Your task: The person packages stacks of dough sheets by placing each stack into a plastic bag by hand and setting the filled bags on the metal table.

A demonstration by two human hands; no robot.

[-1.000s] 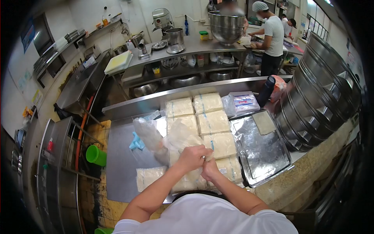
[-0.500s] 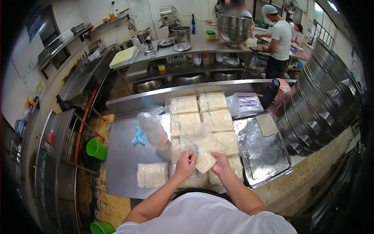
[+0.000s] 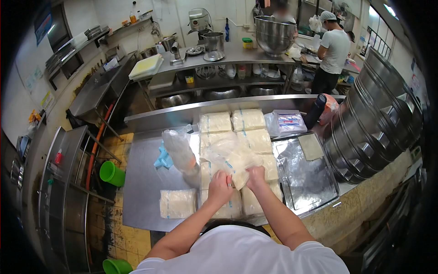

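Both hands grip a clear plastic bag with pale, flat contents point(image 3: 238, 170), held over rows of packs. My left hand point(image 3: 221, 188) pinches its left side, and my right hand point(image 3: 255, 177) has its fingers closed on the right edge. The bag's loose, clear end spreads away from me. Beneath and beyond lie two columns of bagged pale packs point(image 3: 248, 119). One separate pack point(image 3: 178, 204) rests on the steel table to the left. A roll of clear bags point(image 3: 179, 148) stands beside the packs, with a light blue object point(image 3: 163, 157) next to it.
A steel tray point(image 3: 306, 182) with a pale sheet point(image 3: 312, 146) lies at the right, near a tall stack of round metal steamers point(image 3: 369, 118). A dark bottle point(image 3: 315, 112) and a plastic-wrapped packet point(image 3: 290, 122) are behind it. Two people stand beyond the back counter point(image 3: 237, 54).
The hands have moved apart from their earlier bunched grip at the bag. The bag is now spread flatter and sits slightly farther forward. The co-worker at the right has turned away.
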